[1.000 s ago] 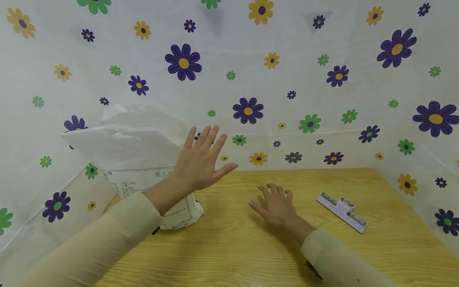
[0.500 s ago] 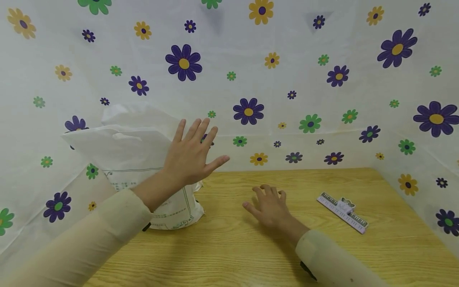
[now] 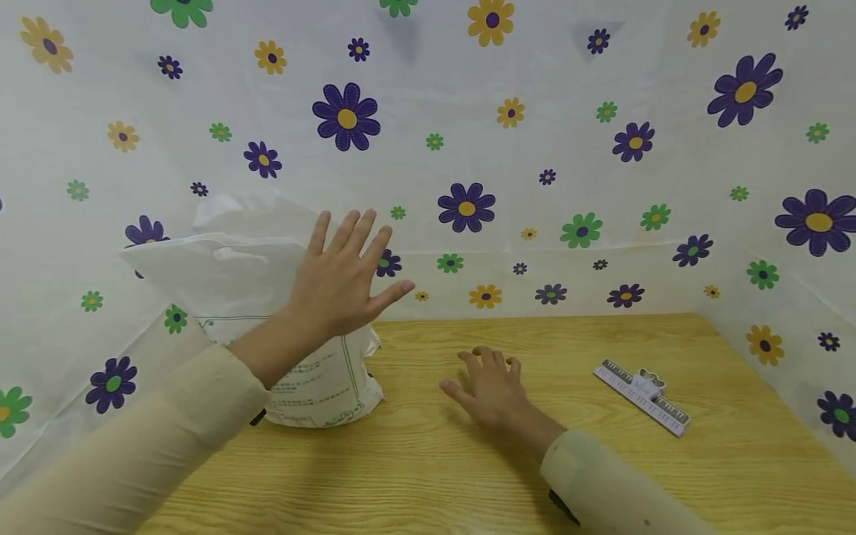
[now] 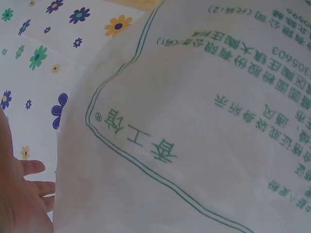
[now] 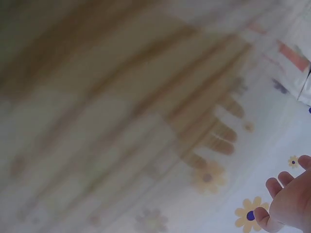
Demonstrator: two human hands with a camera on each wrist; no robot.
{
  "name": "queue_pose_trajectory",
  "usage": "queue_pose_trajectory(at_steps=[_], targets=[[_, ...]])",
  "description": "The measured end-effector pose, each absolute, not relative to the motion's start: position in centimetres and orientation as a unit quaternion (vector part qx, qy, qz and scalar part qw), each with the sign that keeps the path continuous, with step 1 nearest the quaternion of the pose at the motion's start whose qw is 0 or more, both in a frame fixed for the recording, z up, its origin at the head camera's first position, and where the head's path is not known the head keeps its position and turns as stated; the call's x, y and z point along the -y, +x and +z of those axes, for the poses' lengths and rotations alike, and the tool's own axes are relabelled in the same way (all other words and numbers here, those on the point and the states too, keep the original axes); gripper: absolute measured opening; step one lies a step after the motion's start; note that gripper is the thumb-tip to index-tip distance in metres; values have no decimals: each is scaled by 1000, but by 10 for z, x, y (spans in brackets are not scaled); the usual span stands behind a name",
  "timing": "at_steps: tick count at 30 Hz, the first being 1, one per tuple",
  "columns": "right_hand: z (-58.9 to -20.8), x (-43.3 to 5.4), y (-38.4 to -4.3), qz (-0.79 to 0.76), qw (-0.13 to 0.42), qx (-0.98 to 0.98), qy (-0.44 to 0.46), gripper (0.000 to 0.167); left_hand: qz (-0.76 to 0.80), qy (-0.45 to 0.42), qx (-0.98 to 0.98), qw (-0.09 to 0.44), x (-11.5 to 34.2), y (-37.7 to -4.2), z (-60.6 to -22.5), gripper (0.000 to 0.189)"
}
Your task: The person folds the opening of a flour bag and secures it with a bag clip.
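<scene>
A white flour sack [image 3: 314, 394] with green print stands at the left of the table, its wide top loose and folded over. In front of it, in the head view, my left hand [image 3: 337, 282] is raised with straight, spread fingers, gripping nothing. The printed side of the sack [image 4: 146, 97] fills most of the left wrist view. Low over the middle of the table is my right hand [image 3: 491, 394], its fingers loosely bent and holding nothing; whether it touches the wood cannot be told. Farther right lies a long clip [image 3: 642, 394] with a piano-key pattern.
The wood-grain table [image 3: 414, 475] runs back to a white cloth [image 3: 414, 171] printed with purple, yellow and green flowers. This cloth stands behind the table and along both sides. Much of the right wrist view is a blurred, brown-streaked surface [image 5: 97, 97].
My left hand has moved left and upward across the front of the sack. My right hand has shifted a little left. Sack and clip stay in place.
</scene>
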State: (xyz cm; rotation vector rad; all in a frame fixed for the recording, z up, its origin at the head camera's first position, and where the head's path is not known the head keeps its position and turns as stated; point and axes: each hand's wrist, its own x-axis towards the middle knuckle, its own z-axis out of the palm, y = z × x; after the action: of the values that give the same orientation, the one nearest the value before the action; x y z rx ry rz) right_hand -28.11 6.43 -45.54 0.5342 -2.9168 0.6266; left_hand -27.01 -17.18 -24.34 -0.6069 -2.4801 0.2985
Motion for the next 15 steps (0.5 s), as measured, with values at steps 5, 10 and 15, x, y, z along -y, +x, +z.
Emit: queue_pose_trajectory(at_steps=[5,10,15], targets=[[-455,-56,-279,206,56,959,184,69,121,-226,921,295,176,-269,-239,87],[-456,-49,-278,203,57,959,187,70,120,-226,917,307,179,-268,-234,87],[-457,-42,-277,203,59,958,195,71,120,-220,917,310,185,-267,-230,86]])
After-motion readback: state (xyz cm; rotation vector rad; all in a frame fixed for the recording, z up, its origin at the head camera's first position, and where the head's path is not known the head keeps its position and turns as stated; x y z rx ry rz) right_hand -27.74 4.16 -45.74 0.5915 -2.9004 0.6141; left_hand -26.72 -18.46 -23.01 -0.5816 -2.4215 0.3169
